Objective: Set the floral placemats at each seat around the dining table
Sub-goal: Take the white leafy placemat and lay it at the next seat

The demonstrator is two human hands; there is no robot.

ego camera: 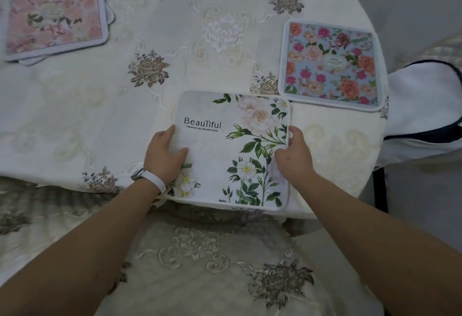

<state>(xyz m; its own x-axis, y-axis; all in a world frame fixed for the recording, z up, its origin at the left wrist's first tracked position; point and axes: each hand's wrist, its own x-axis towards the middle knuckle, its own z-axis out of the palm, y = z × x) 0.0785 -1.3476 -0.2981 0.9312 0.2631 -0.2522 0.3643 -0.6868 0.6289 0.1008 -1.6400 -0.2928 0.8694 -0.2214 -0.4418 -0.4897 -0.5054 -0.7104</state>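
Two single placemats (225, 145) (330, 63), one stack (55, 15), two hands (163, 157) (293, 157)

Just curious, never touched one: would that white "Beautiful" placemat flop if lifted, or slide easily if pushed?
Probably stiff: the white placemat lies flat, its near edge seemingly overhanging without drooping. Likely light: the left hand and right hand hold it by its side edges. It might drag the soft tablecloth rather than glide.

On the left wrist sits a wristwatch (147, 176) with a broad, smooth white strap and a rounded grey case, its face turned too far aside to read. The left forearm (87, 235) and the right forearm (375, 230) are bare right to the picture's lower edge. The left grip (163, 157) and the right grip (295, 158) are bare as well.
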